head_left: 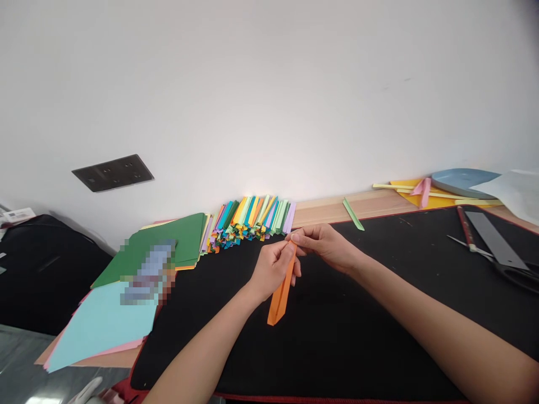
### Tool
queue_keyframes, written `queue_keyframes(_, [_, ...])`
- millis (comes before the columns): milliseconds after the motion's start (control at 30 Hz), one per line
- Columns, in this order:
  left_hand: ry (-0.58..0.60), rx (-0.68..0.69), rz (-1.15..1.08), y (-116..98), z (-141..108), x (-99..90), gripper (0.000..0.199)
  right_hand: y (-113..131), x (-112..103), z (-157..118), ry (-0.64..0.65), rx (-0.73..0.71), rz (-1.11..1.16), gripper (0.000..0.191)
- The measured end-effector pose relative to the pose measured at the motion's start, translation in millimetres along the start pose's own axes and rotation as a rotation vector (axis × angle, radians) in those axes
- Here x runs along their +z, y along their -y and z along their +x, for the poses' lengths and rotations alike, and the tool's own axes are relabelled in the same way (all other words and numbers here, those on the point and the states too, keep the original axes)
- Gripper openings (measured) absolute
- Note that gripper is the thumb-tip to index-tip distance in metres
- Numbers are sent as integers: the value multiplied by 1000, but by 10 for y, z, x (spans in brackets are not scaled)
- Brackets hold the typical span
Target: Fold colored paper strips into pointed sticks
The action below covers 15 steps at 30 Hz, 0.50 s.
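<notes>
An orange folded paper strip [280, 300] hangs tilted over the black mat [357, 336], its lower end pointing toward me. My left hand [273, 266] pinches the strip near its upper part, the thumb lying along it. At the very top end, my right hand [318, 244] grips the same strip between thumb and fingers. The fingers hide the strip's upper tip. Just behind my hands is a pile of folded paper strips [248, 219] in many colours, stacked against the wall.
Green paper sheets [168, 241] and light blue sheets [109, 320] lie left. A light green strip [352, 214] rests at the mat's far edge. To the right are a metal ruler [494, 238], a knife with a reddish handle [466, 227], black-handled scissors [517, 275] and a blue plate [463, 182].
</notes>
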<state>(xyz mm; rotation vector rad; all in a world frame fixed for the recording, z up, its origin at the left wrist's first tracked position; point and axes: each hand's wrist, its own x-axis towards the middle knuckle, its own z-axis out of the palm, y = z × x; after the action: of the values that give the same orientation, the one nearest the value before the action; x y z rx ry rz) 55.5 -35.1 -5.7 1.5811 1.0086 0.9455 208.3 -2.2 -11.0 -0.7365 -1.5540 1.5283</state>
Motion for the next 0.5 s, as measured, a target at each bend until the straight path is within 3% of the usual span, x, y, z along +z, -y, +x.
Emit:
queue_keyframes(200, [22, -9, 2, -26, -3, 1, 33, -30, 0, 5, -55, -75, -146, 44])
queue_keyframes(333, [26, 6, 4, -32, 3, -5, 33, -22, 21, 3, -132, -76, -138, 41])
queue_keyframes(500, [-8, 3, 16, -30, 5, -3, 35, 13, 53, -17, -107, -65, -69, 36])
